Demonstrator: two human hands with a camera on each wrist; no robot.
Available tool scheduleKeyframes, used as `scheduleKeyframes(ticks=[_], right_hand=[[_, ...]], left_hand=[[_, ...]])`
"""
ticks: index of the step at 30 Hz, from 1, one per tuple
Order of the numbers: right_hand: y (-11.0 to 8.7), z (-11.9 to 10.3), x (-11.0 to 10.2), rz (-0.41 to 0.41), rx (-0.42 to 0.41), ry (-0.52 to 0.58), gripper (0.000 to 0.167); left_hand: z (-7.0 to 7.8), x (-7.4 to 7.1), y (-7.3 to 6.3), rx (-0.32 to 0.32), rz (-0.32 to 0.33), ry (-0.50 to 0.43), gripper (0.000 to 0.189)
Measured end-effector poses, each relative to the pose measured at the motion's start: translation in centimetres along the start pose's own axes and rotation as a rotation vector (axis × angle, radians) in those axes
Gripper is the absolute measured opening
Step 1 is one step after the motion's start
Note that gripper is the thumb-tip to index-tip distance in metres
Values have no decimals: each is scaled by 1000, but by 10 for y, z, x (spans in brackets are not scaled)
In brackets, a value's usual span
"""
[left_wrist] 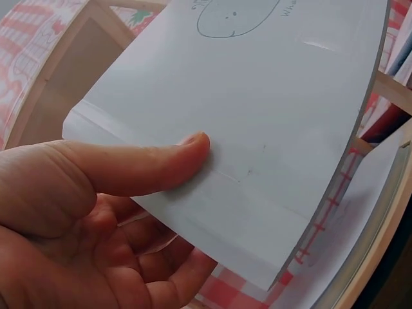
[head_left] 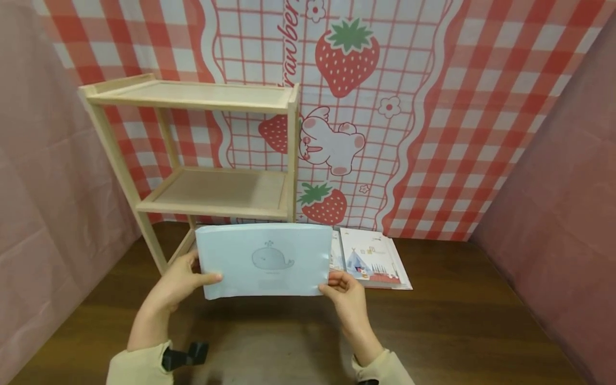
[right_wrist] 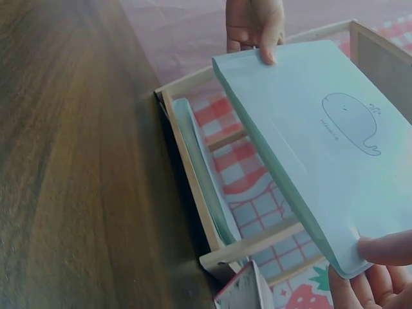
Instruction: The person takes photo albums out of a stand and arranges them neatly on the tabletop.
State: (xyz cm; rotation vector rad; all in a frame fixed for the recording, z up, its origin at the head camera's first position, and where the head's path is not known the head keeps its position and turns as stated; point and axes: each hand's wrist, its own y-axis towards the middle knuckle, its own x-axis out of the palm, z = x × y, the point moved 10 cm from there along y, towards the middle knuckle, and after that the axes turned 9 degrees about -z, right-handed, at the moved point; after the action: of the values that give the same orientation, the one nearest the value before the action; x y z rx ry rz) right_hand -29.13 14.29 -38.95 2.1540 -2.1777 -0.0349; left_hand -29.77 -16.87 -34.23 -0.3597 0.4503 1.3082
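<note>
A flat light-blue folder (head_left: 231, 267) with a whale drawing is held up in front of the wooden shelf's lower part. My left hand (head_left: 178, 280) grips its left end, thumb on the front face and the other fingers behind. The right hand (head_left: 348, 302) pinches the lower right corner. In the left wrist view the thumb (left_wrist: 154, 164) presses near the folder's edge, its fingers partly hidden behind. Both hands show on the folder (right_wrist: 309, 116) in the right wrist view. A similar pale flat item (right_wrist: 203, 170) lies on the lowest shelf level.
A wooden shelf unit (head_left: 218, 211) with several levels stands at the back left. White illustrated books (head_left: 370, 262) lie on the brown table (head_left: 447, 321) to its right. Behind hangs a strawberry-print cloth (head_left: 433, 133); pink cloth (head_left: 563, 187) covers the sides.
</note>
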Motion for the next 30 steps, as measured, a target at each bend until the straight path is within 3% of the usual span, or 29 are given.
scheduleKeyframes(ticks=[8, 17, 30], right_hand=[[2, -5, -3, -63, 5, -66, 28], [3, -13, -4, -147, -56, -163, 30], [5, -13, -14, -335, 4, -287, 36]], left_hand=[[1, 4, 1, -16, -6, 22, 61], [8, 15, 5, 38, -44, -5, 52], [12, 31, 10, 45, -87, -9, 51]])
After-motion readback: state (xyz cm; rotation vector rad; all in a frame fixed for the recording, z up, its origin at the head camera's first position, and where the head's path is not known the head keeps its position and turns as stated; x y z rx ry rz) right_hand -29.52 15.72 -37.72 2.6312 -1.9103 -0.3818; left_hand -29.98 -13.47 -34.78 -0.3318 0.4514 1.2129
